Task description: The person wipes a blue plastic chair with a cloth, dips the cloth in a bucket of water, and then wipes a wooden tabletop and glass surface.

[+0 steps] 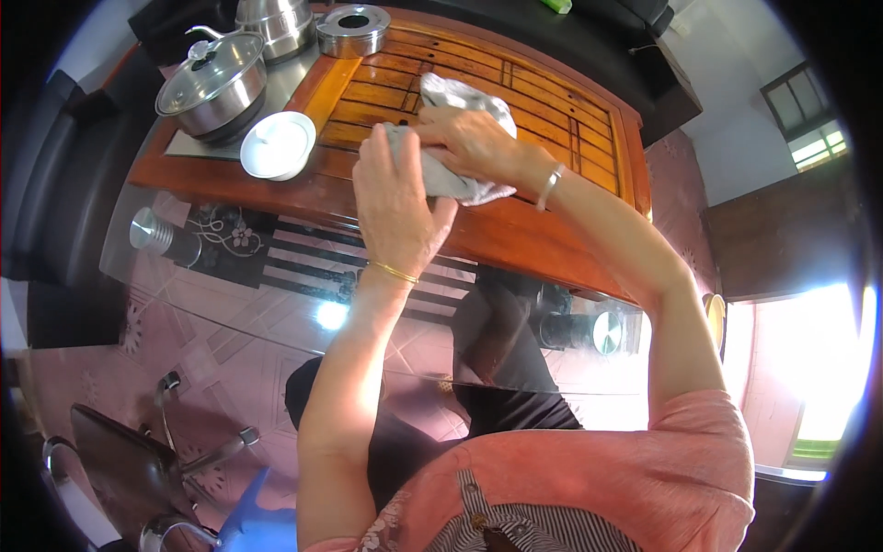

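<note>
A pale, patterned cloth (469,93) lies bunched over the slatted wooden tea tray table. My right hand (476,148) grips it from above, wrist bent and fingers pointing left. Beside it, my left hand (397,200) holds the cloth's near left part, with its fingers pointing away from me and its thumb to the right. The fingertips of my right hand are partly hidden behind the left hand. Beneath the cloth are the brown slats (552,124) of the table top, and its near wooden rim (524,238) runs below my hands.
Left of my hands stands a white porcelain bowl (278,146). Behind it are a glass-lidded steel pot (214,83), a steel kettle (276,27) and a round steel container (353,31). A glass shelf (227,303) juts out towards me; a chair (127,469) stands lower left.
</note>
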Available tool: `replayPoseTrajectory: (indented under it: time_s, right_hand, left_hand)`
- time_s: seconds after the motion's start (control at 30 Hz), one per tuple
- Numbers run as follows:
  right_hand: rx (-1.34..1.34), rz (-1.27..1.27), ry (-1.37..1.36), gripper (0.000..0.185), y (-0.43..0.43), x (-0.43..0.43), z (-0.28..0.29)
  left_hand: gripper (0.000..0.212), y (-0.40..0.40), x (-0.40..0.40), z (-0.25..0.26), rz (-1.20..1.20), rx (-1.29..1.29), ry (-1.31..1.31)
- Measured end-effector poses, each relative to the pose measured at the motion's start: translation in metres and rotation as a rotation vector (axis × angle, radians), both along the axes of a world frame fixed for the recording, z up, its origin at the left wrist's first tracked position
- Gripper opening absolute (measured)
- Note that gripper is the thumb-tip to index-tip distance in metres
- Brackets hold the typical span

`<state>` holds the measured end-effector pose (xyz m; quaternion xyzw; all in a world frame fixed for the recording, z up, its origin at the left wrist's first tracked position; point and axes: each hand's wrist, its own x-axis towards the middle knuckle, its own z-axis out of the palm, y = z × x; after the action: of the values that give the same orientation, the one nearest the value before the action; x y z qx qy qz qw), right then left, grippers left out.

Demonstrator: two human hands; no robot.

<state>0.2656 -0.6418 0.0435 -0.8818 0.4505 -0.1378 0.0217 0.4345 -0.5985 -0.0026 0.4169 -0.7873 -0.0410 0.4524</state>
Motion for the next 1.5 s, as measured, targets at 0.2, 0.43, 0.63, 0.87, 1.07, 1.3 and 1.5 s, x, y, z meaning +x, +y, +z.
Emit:
replayPoseTrajectory:
  time_s: [0.2,0.43,0.63,0.87,1.07,1.3,1.5]
  right_hand:
    - [-0.228,-0.141,-0.048,0.024,-0.034,0.009,-0.014]
    - [-0.208,-0.579,0.119,0.024,-0.132,0.018,-0.012]
    - [-0.327,-0.481,0.038,0.024,-0.108,0.033,-0.028]
    - [-0.138,-0.314,-0.049,0.027,-0.009,-0.023,-0.021]
    - [-0.113,-0.519,0.037,0.025,0.086,-0.126,-0.014]
    - [0.029,-0.471,0.035,0.021,0.15,-0.126,0.005]
    - [-0.121,-0.365,0.08,0.024,0.095,-0.093,-0.008]
  left_hand:
    - [0.067,0.003,0.001,-0.002,0.017,-0.012,-0.046]
    - [0.061,0.005,-0.006,0.001,-0.01,-0.017,-0.027]
    - [0.06,0.0,-0.001,-0.005,0.004,-0.058,-0.057]
    - [0.064,-0.005,0.006,-0.006,-0.014,-0.072,-0.07]
    - [0.055,-0.006,0.006,-0.012,0.008,-0.108,-0.123]
    - [0.039,-0.003,-0.005,-0.005,0.055,-0.066,-0.225]
    - [0.036,-0.001,-0.009,-0.008,0.081,-0.088,-0.256]
